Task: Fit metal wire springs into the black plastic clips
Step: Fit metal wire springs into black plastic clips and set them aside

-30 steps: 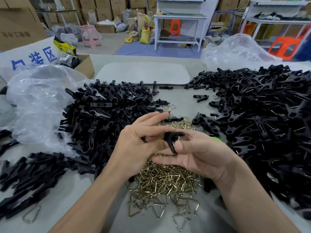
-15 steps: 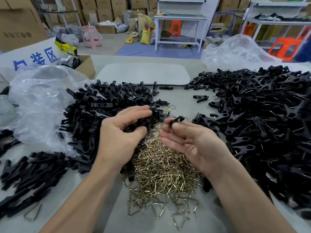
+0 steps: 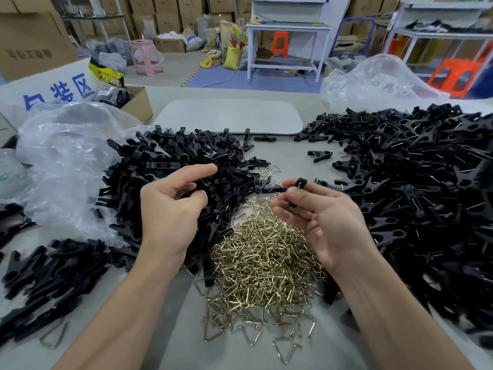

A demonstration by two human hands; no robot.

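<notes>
Head view: right hand (image 3: 320, 217) pinched one black clip (image 3: 299, 182) between thumb and fingertips, palm up, above the brass spring heap (image 3: 266, 257). Left hand (image 3: 170, 209) sat half-curled on the loose clip pile (image 3: 186, 156); couldn't tell if it gripped one. A glint in the held clip suggested a seated spring. Probably between cycles. Next: drop it on the right-hand pile (image 3: 413, 196), then pull one untangled spring.

The grey tabletop (image 3: 288, 161) carries brass wire springs (image 3: 266, 263) heaped near its front edge, between a left heap of black clips (image 3: 173, 161) and a wider right heap of black clips (image 3: 426, 196). A clear plastic bag (image 3: 66, 161) lies at the left edge, and a cardboard box (image 3: 136, 105) and a pale board (image 3: 229, 116) lie towards the far edge
</notes>
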